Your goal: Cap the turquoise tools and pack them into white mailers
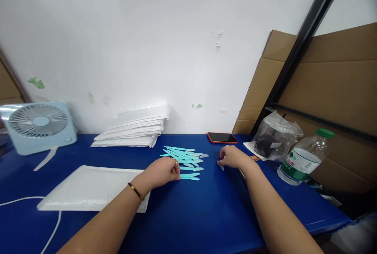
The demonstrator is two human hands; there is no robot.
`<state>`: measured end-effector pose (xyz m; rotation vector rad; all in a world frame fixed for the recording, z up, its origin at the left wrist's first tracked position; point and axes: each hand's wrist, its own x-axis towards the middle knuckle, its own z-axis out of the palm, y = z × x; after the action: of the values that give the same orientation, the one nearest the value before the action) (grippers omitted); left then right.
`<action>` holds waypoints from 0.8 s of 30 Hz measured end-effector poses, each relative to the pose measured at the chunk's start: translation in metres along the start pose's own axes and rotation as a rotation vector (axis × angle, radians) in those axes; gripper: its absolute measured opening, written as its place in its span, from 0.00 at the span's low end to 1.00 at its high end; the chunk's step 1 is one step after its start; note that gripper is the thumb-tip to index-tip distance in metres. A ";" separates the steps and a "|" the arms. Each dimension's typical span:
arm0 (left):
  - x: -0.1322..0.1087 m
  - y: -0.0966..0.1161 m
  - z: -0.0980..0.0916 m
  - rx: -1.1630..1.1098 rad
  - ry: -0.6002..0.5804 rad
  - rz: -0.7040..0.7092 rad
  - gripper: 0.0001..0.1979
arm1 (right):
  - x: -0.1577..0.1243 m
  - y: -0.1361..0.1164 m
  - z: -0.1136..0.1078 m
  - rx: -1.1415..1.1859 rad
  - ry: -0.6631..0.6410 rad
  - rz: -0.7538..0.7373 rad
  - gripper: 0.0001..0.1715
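A loose pile of turquoise eyebrow razors (181,154) lies on the blue table (188,214) between my hands. My left hand (163,172) is closed at the near side of the pile, thumb and fingertips pinching the handle end of a razor (191,176); two razors cross there, and the fingers partly hide their ends. To the right of the pile, my right hand (231,156) pinches a small translucent blade cap (221,166) just at the tabletop. Another translucent cap (204,156) shows at the pile's right edge.
A white padded mailer (91,187) lies left of my hand, with a stack of mailers (132,126) behind it. A fan (41,126) stands far left. A phone (222,138), a plastic bag (275,136) and a water bottle (306,158) are on the right.
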<state>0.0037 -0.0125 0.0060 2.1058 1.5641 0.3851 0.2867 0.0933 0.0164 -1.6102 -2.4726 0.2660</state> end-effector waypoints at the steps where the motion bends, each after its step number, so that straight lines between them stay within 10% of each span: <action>1: 0.000 -0.001 -0.001 -0.014 0.000 0.008 0.09 | 0.000 -0.002 0.002 0.003 -0.047 0.013 0.04; 24: 0.000 0.001 -0.014 -0.252 0.205 -0.049 0.13 | -0.005 -0.049 0.002 0.658 0.249 -0.488 0.08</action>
<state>-0.0020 -0.0094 0.0185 1.8791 1.5830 0.7599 0.2454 0.0688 0.0266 -0.7116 -2.1627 0.6655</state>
